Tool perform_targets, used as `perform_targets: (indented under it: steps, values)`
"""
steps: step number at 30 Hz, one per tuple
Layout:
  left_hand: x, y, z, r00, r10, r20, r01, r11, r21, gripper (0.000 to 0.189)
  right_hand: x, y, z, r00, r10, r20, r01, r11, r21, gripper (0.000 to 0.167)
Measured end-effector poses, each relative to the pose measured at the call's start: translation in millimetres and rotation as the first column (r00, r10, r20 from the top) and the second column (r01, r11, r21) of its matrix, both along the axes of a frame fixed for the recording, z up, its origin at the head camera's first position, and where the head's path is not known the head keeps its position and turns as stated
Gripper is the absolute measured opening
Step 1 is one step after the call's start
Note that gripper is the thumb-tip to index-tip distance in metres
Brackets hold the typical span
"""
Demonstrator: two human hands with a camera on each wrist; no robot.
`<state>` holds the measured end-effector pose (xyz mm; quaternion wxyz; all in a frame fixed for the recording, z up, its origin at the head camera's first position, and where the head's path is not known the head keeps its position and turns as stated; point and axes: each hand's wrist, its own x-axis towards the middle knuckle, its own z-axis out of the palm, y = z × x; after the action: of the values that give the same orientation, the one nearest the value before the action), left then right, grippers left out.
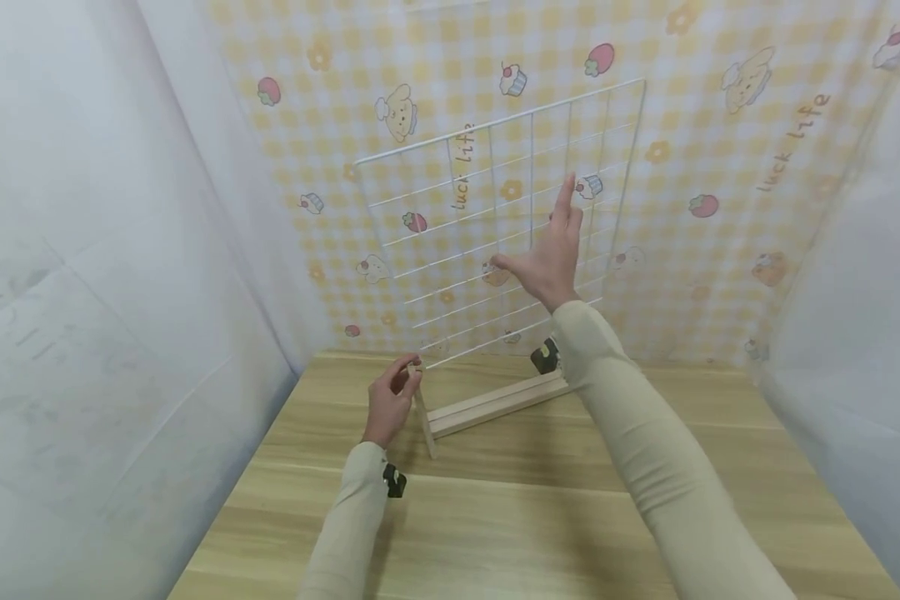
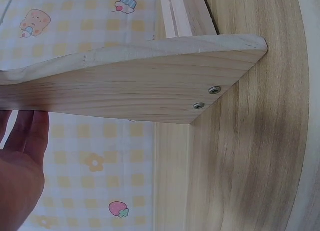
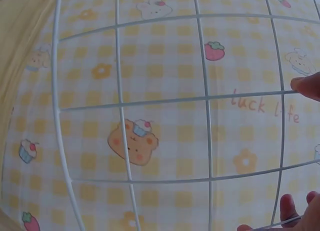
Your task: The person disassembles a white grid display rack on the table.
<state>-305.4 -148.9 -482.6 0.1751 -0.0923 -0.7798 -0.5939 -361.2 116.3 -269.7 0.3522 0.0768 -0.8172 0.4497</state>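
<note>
My left hand point(image 1: 390, 404) pinches the upper end of a pale wooden side board point(image 1: 424, 421), which stands tilted on the table. In the left wrist view the fingers point(image 2: 36, 133) touch one edge of that board point(image 2: 125, 86), and two metal screws point(image 2: 206, 98) show near its far end. A wooden crossbar point(image 1: 498, 407) runs from it to the right. Behind stands a white wire grid panel point(image 1: 532, 179), leaning. My right hand point(image 1: 551, 254) holds its wires, index finger stretched upward; the right wrist view shows the thumb point(image 3: 306, 86) at a wire crossing and fingertips by a lower wire.
A yellow checked cloth point(image 1: 690, 275) with cartoon prints hangs behind the grid. White sheets point(image 1: 82, 292) enclose the left and right sides. The wood-grain table point(image 1: 495, 533) stretches in front. Black wrist cameras point(image 1: 394, 481) sit on both cuffs.
</note>
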Motion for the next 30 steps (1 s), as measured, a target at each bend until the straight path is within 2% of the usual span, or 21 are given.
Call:
perform_targets:
  steps: [8, 17, 23, 30]
  values:
    - [-0.7, 0.7, -0.4, 1.0, -0.008, 0.009, 0.008, 1.0, -0.021, 0.035, 8.1, 26.7, 8.9, 0.998, 0.045, 0.052, -0.051, 0.993, 0.106, 0.148]
    - [0.6, -1.3, 3.3, 1.0, -0.013, 0.014, 0.013, 1.0, -0.019, 0.032, 18.7, 65.4, 2.9, 0.982, 0.128, 0.14, -0.155, 0.967, 0.202, 0.148]
    - [0.6, -3.1, 3.3, 0.999, -0.032, 0.005, 0.032, 0.999, -0.024, 0.032, 26.2, 92.9, -10.5, 0.966, 0.134, 0.221, -0.201, 0.926, 0.318, 0.15]
    - [-0.2, -2.9, 5.5, 0.998, -0.03, 0.047, 0.032, 0.998, -0.056, 0.034, 31.0, 117.6, -27.3, 0.944, 0.145, 0.296, -0.262, 0.875, 0.406, 0.148]
